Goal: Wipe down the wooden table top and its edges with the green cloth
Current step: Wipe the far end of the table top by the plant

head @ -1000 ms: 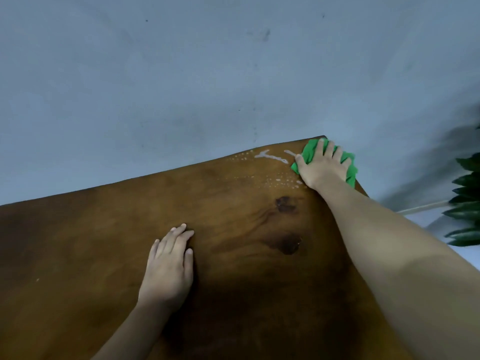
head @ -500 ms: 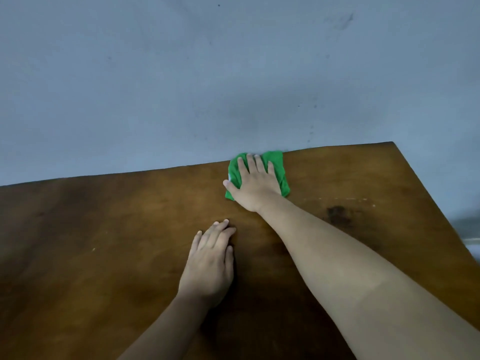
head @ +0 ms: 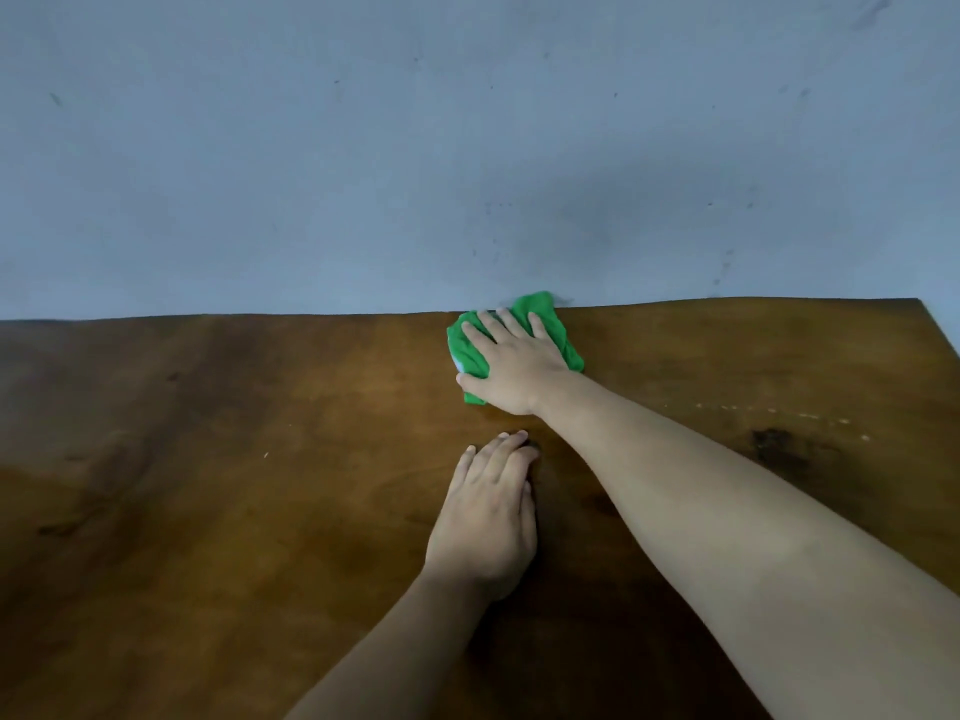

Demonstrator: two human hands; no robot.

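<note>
The brown wooden table top fills the lower half of the view. A green cloth lies at the table's far edge, a little right of centre, touching the wall line. My right hand presses flat on the cloth with fingers spread, covering most of it. My left hand rests flat on the bare wood just in front of the cloth, fingers together, holding nothing.
A blue-grey wall rises directly behind the table's far edge. The table's right edge slants down at the far right. A dark knot and a faint line of white specks mark the wood to the right.
My right hand has slid the green cloth leftward along the far edge, away from the right corner to mid-table. The white smears near that corner are gone. My left hand stays planted.
</note>
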